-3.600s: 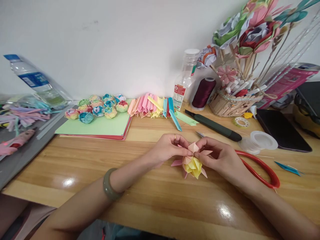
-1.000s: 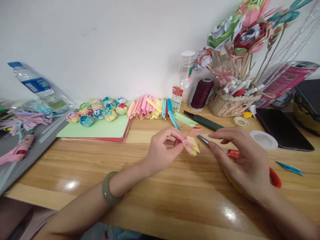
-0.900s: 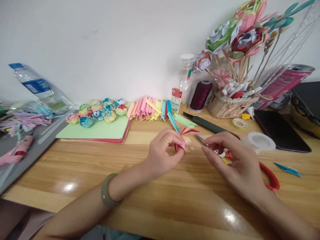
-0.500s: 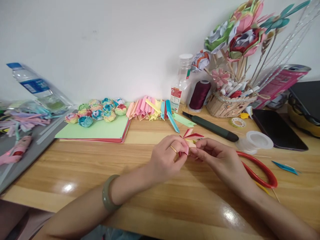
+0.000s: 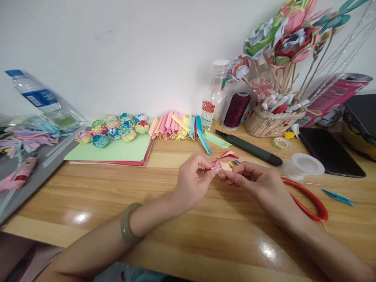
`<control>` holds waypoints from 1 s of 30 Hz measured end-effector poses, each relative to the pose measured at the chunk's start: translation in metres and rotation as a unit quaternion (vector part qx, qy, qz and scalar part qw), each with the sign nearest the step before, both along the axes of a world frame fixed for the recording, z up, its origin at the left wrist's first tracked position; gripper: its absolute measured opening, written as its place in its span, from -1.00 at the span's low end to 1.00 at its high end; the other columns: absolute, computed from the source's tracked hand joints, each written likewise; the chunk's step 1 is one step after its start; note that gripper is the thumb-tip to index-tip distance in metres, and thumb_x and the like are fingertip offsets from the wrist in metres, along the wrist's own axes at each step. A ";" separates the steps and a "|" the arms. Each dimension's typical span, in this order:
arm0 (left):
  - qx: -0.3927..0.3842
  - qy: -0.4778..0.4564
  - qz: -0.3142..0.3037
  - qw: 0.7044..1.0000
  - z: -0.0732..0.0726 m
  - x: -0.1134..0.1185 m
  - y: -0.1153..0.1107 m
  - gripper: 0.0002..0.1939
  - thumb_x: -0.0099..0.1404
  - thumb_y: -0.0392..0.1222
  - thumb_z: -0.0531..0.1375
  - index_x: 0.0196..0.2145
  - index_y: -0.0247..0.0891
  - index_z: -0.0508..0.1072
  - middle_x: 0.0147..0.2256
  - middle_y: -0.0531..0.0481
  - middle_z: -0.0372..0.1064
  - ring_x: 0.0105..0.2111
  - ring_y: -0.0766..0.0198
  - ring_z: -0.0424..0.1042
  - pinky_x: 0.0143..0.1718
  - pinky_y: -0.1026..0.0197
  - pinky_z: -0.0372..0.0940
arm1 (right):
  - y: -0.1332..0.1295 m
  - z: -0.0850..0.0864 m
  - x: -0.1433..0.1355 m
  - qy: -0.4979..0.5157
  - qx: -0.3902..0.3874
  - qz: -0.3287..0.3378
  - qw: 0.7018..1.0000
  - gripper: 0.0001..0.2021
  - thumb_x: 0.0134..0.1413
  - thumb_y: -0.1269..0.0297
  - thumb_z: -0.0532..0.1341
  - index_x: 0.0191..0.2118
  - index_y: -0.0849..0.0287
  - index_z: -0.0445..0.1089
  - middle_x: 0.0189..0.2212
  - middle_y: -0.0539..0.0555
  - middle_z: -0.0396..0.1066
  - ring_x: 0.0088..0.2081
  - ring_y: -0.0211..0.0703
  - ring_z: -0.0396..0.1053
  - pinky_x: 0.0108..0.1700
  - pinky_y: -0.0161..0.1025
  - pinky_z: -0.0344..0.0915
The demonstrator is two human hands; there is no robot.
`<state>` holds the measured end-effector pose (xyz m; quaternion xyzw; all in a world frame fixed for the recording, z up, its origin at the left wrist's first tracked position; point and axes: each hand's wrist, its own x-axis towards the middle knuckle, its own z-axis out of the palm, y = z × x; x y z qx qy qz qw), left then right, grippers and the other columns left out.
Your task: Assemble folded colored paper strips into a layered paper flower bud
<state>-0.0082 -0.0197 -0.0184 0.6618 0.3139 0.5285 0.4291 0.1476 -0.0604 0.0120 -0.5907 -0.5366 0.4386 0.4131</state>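
Observation:
Between my hands, above the wooden table (image 5: pixel 147 215), is a small folded paper piece (image 5: pixel 226 157) in red, pink and pale yellow. My left hand (image 5: pixel 194 178) pinches its pink left side between thumb and forefinger. The thumb and fingers of my right hand (image 5: pixel 254 176) are closed on its pale right side. Behind my hands lie folded paper strips (image 5: pixel 173 126) in orange, pink, yellow and blue. To their left, several small paper flowers (image 5: pixel 114 132) rest on green paper sheets (image 5: pixel 117 153).
Red-handled scissors (image 5: pixel 319 211), a clear thread spool (image 5: pixel 308 164), a dark green pen-like tool (image 5: pixel 252 149) and a phone (image 5: pixel 331 150) lie on the right. A glass bottle (image 5: pixel 209 105), purple thread (image 5: pixel 237 111) and flower basket (image 5: pixel 273 121) stand behind. Blue folded paper (image 5: pixel 337 197) lies at far right.
My left hand has shifted its hold, its forefinger and thumb now pinching the paper's left edge. The red flaps have turned and sit closer together. The camera view has shifted slightly.

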 end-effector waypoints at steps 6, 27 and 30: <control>-0.063 0.003 0.009 0.998 0.003 0.000 0.000 -0.85 0.15 -0.22 0.20 -0.48 -0.27 0.27 -0.47 0.05 0.26 -0.41 0.37 0.31 -0.41 0.31 0.27 | -0.001 -0.002 0.000 -0.026 0.020 0.006 0.999 -0.69 -0.07 -0.01 0.22 -0.50 0.18 0.35 -0.50 0.05 0.45 -0.45 -0.19 0.35 -0.41 -0.27 0.21; -0.245 -0.139 -0.121 0.952 0.009 0.000 0.015 -0.69 -0.01 -0.15 0.32 -0.49 -0.30 0.23 -0.42 0.07 0.32 -0.45 0.43 0.37 -0.45 0.34 0.34 | -0.006 0.009 0.011 0.023 0.110 -0.155 0.981 -0.83 -0.05 0.16 0.23 -0.54 0.07 0.31 -0.66 -0.06 0.20 -0.60 -0.26 0.14 -0.57 -0.30 0.07; -0.273 -0.132 -0.201 0.932 0.010 -0.002 0.021 -0.67 -0.03 -0.15 0.33 -0.47 -0.29 0.22 -0.44 0.07 0.32 -0.45 0.43 0.38 -0.42 0.34 0.35 | -0.002 0.011 0.012 0.028 0.129 -0.187 0.974 -0.89 -0.06 0.14 0.24 -0.40 0.02 0.36 -0.40 0.02 0.37 -0.38 -0.16 0.30 -0.39 -0.26 0.23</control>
